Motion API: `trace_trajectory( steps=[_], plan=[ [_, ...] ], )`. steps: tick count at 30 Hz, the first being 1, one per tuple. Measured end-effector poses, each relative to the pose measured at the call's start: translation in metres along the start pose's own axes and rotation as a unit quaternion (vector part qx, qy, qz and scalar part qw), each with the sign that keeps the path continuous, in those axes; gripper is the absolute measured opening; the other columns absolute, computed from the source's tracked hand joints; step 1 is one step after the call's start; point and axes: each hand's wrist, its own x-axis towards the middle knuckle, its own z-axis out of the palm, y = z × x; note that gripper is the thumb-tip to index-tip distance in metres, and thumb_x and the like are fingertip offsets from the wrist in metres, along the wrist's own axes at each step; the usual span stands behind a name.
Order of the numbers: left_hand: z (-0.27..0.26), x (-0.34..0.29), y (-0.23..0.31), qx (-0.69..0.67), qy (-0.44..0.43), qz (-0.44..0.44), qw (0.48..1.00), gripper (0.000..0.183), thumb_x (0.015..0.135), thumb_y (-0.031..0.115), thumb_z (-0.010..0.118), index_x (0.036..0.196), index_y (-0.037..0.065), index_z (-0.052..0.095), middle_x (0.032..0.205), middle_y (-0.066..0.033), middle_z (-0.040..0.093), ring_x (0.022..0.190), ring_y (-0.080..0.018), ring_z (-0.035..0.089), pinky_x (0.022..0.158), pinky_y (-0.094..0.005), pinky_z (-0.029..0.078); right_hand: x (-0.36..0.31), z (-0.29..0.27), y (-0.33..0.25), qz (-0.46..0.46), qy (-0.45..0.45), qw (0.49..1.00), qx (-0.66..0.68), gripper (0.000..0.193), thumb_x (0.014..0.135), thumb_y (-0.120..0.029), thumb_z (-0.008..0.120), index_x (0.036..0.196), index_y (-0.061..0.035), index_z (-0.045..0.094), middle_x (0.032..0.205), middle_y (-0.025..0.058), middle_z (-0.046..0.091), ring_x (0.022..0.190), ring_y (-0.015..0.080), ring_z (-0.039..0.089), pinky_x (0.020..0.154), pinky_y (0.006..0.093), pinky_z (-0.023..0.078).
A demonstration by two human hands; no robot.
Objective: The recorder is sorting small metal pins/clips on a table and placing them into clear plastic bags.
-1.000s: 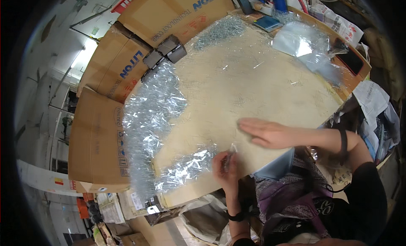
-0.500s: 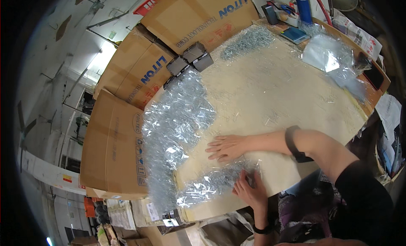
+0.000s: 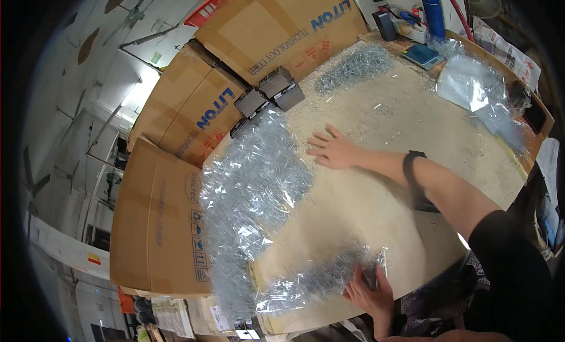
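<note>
At left hand point(image 3: 373, 295), silvery strands point(image 3: 322, 279) between parted thumb and fingers; right hand point(image 3: 334, 150) spread, strands beside.

Workshop, big cardboard cartons point(image 3: 156, 218), broad worktable point(image 3: 329, 221)

Strands point(image 3: 253, 189) on table point(image 3: 329, 224), cartons point(image 3: 162, 218) left
</note>
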Motion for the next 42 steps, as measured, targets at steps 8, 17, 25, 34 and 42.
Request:
trace_trajectory(
  steps=[8, 17, 25, 34, 42],
  plan=[
    [-0.002, -0.002, -0.002, -0.015, 0.013, -0.025, 1.0, 0.039, 0.078, 0.019, 0.075, 0.11, 0.003, 0.06, 0.085, -0.0061, 0.063, 0.078, -0.0238, 0.058, 0.083, -0.0389, 0.036, -0.048, -0.088, 0.07, 0.245, -0.137, 0.959, -0.044, 0.062, 0.09, -0.062, 0.04, 0.141, -0.0265, 0.043, 0.153, 0.0049, 0.031, 0.141, 0.0336, 0.026, 0.109, 0.0673, 0.012],
    [0.003, 0.001, -0.004, -0.013, 0.063, 0.012, 0.998, 0.037, 0.075, 0.017, 0.075, 0.107, 0.005, 0.062, 0.092, -0.0081, 0.061, 0.087, -0.0278, 0.056, 0.087, -0.0424, 0.036, -0.206, -0.153, 0.025, 0.083, -0.194, 0.976, 0.049, 0.059, 0.096, -0.051, 0.04, 0.148, -0.0251, 0.032, 0.156, 0.0085, 0.023, 0.144, 0.0329, 0.017, 0.114, 0.0585, 0.014],
    [-0.008, 0.004, 0.012, 0.11, 0.053, -0.039, 0.992, 0.044, 0.079, 0.024, 0.071, 0.118, 0.01, 0.059, 0.122, -0.0173, 0.049, 0.113, -0.0357, 0.043, 0.097, -0.0508, 0.028, -0.384, -0.21, 0.05, 0.476, 0.315, 0.808, 0.148, 0.024, 0.084, -0.009, 0.061, 0.107, -0.0056, 0.066, 0.114, 0.0132, 0.065, 0.111, 0.0306, 0.06, 0.101, 0.042, 0.043],
    [-0.035, -0.043, 0.053, -0.017, 0.014, 0.019, 1.0, 0.036, 0.081, 0.008, 0.07, 0.115, 0.006, 0.058, 0.13, -0.0191, 0.046, 0.123, -0.0373, 0.04, 0.102, -0.0499, 0.03, -0.425, -0.212, 0.085, 0.31, 0.223, 0.916, -0.12, 0.017, 0.076, 0.0, 0.06, 0.092, -0.0024, 0.067, 0.092, 0.0116, 0.069, 0.086, 0.0318, 0.064, 0.097, 0.0424, 0.045],
    [-0.031, -0.062, 0.112, -0.319, -0.197, 0.089, 0.923, 0.054, 0.075, 0.008, 0.078, 0.122, -0.001, 0.054, 0.126, -0.0212, 0.052, 0.116, -0.0354, 0.051, 0.097, -0.0422, 0.041, -0.394, -0.239, -0.075, 0.037, 0.168, 0.935, 0.31, 0.011, 0.083, -0.005, 0.061, 0.091, -0.0074, 0.068, 0.074, 0.0089, 0.06, 0.074, 0.0281, 0.058, 0.075, 0.038, 0.045]
  ],
)
